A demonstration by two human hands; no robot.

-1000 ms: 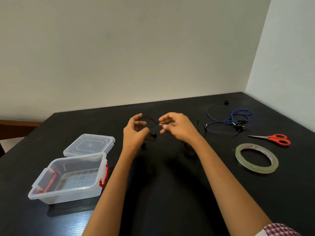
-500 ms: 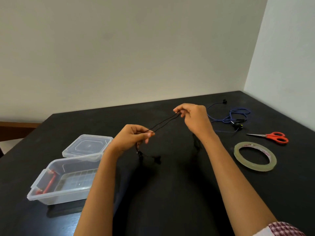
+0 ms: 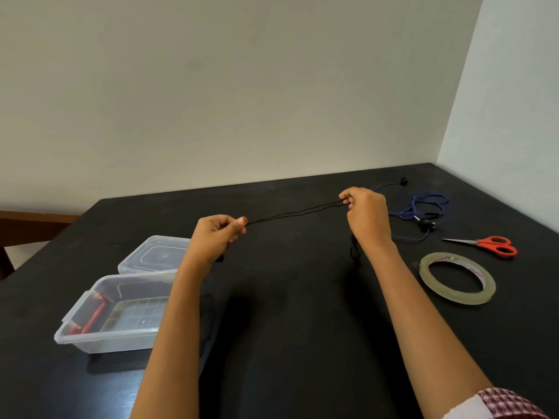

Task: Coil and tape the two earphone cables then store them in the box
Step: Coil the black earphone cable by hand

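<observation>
Between your fingertips (image 3: 243, 220), the black earphone cable (image 3: 296, 212) runs taut and doubled. Your left hand (image 3: 216, 237) pinches one end of the span with thumb and curled fingers, and your right hand (image 3: 367, 216) pinches the other, likely to straighten the thin, limp cord before coiling. Its slack tail hangs below your right wrist, hard to see against the matte black table (image 3: 302, 343). The blue earphone cable (image 3: 423, 207) lies loosely tangled beyond your right hand. The glossy tape roll (image 3: 456, 297) and orange-handled scissors (image 3: 496, 246) lie near it, handy for taping. The clear plastic box (image 3: 90, 343) sits open at your left, with its lid (image 3: 154, 255) behind it.
</observation>
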